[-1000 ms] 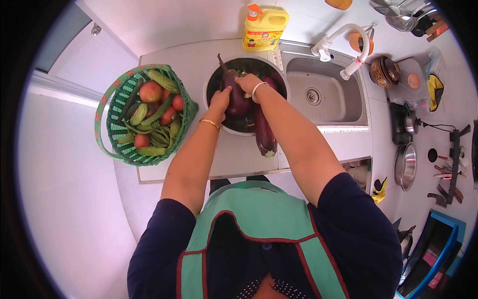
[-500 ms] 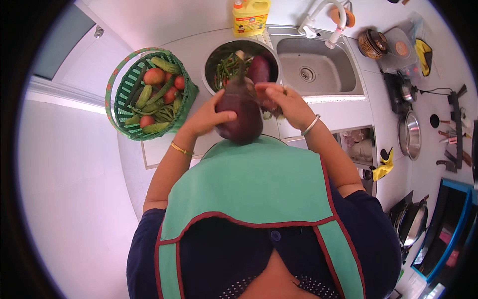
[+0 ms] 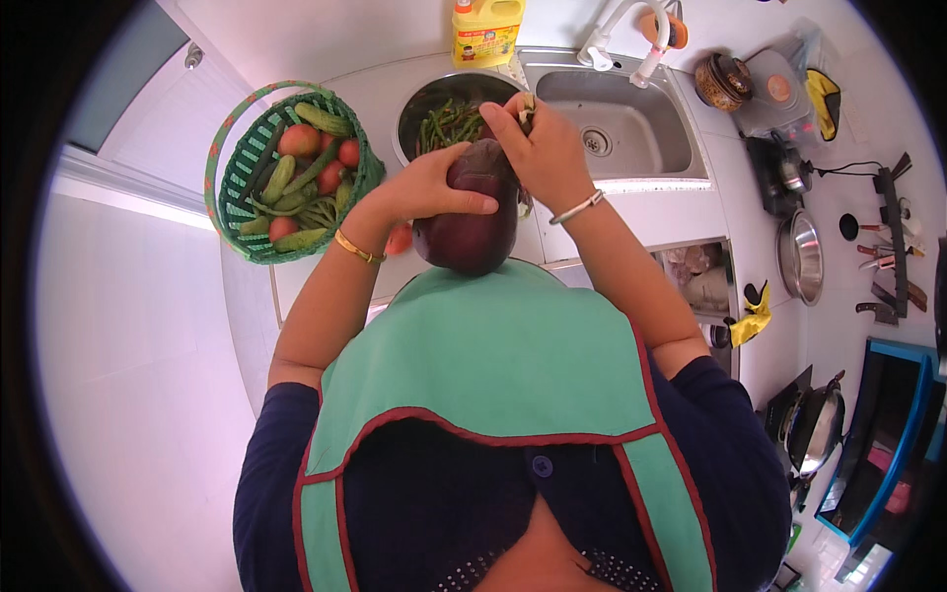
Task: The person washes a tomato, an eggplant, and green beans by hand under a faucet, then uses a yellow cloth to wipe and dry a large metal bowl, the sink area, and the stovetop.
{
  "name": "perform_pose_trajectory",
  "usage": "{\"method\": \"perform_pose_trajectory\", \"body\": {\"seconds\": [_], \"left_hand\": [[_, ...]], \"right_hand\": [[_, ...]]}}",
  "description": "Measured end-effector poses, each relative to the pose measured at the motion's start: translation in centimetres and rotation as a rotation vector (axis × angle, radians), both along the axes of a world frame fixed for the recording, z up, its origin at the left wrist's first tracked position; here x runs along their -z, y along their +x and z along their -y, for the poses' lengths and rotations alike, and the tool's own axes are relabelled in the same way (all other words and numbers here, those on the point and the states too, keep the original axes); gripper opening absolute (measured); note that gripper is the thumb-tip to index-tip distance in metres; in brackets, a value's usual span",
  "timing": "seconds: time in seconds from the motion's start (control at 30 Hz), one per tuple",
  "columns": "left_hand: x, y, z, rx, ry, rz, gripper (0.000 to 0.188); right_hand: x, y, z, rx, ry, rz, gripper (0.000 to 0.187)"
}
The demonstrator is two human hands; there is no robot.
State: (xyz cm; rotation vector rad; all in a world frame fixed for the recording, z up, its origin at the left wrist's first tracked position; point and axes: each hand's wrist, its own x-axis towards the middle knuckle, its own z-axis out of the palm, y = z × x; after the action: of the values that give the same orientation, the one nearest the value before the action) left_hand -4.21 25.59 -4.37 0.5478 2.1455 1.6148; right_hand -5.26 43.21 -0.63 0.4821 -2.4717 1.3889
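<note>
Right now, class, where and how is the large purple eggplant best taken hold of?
Probably around its broad body, coming from the left, as the left hand does with its thumb across the top: the eggplant's rounded sides give plenty to wrap around, while the right hand crowds its narrower far end.

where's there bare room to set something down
White countertop lies bare in front of the rectangular steel sink, right of the right hand; the sink's inside looks bare too. Crowded: before the round steel bowl, where the left hand holds a large purple eggplant, and inside the vegetable-filled green woven basket.
</note>
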Motion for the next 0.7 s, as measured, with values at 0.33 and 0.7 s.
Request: {"method": "perform_pose_trajectory", "body": {"seconds": [0.33, 0.7], "left_hand": [[-0.5, 1.3, -1.1, -0.100, -0.132, 0.039, 0.066], [-1.9, 3.1, -2.3, -0.033, 0.017, -0.183, 0.060]], "right_hand": [[0.3, -1.9, 0.8, 0.093, 0.195, -0.136, 0.046], [5.1, -9.0, -4.1, -0.073, -0.320, 0.444, 0.044]]}}
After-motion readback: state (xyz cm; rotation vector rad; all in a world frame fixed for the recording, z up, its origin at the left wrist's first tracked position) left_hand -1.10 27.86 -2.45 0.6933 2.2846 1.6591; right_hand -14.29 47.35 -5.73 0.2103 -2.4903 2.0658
